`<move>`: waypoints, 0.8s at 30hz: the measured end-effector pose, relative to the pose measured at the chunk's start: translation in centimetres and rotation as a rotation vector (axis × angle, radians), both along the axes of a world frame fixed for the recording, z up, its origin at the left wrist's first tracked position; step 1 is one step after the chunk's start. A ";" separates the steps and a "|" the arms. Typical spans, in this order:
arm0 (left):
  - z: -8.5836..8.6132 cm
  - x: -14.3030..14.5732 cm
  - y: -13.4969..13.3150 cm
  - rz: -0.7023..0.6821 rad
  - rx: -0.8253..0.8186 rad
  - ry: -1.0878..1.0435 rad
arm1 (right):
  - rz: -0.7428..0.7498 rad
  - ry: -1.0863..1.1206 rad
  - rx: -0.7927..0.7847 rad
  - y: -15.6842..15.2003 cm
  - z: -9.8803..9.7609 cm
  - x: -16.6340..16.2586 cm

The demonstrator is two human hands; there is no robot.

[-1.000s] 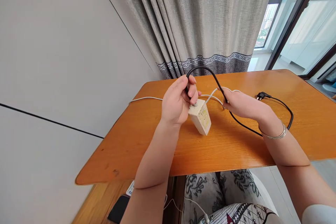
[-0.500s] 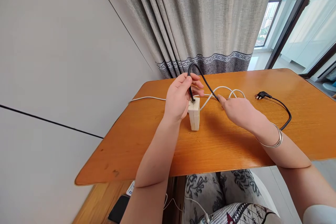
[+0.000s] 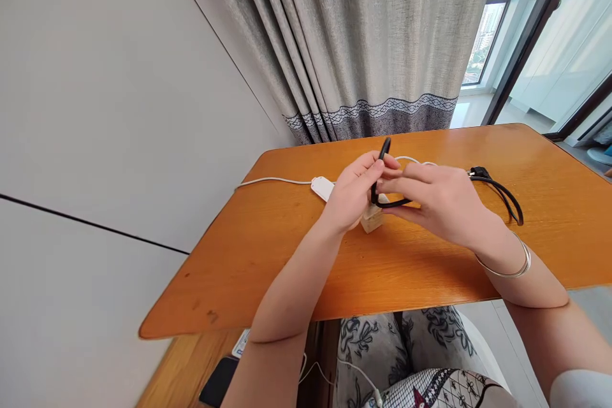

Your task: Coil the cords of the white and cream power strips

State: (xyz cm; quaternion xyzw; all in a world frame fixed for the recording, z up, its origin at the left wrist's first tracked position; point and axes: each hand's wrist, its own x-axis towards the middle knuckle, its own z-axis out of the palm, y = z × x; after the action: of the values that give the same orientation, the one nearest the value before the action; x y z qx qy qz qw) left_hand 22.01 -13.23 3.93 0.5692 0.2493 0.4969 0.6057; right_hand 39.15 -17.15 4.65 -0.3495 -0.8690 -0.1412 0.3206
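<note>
My left hand [image 3: 351,194] is closed around a looped black power cord [image 3: 386,145], with the thumb pressing it against the fingers. My right hand [image 3: 442,204] pinches the same cord just to the right, the fingertips close to those of the left. Below the hands a cream-coloured block [image 3: 373,222], which the cord entered earlier, stands on the table; its top is mostly hidden. A white strip-shaped piece [image 3: 322,187] with a white cable lies partly behind my left hand. To the right of my right hand rests the cord's black plug [image 3: 479,172].
The wooden table [image 3: 268,255] has a grey wall [image 3: 95,108] along its left and a curtain [image 3: 382,32] behind it. A white cable [image 3: 272,179] runs to the left edge. Below the table lies a dark phone [image 3: 218,382].
Both hands have come together, the left moving right and the right reaching in over the block. The cord's tall arch has become a tighter loop. The block has shifted right, uncovering the white strip.
</note>
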 end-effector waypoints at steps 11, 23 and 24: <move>0.8 -0.4 -1.0 -0.277 -0.014 0.109 | 0.077 0.285 -0.324 2.6 2.2 3.9; 2.9 0.7 0.1 -0.295 -0.299 -0.030 | 0.085 0.461 -0.269 4.5 0.6 2.3; 3.1 0.9 0.2 -0.280 -0.336 -0.054 | 0.076 0.475 -0.282 4.8 0.5 2.4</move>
State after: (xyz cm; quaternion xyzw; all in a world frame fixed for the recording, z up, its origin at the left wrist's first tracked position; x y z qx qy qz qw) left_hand 22.95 -13.02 7.01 0.4759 0.2308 0.3745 0.7616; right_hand 41.58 -12.35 5.12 -0.3812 -0.7931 0.0790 0.4685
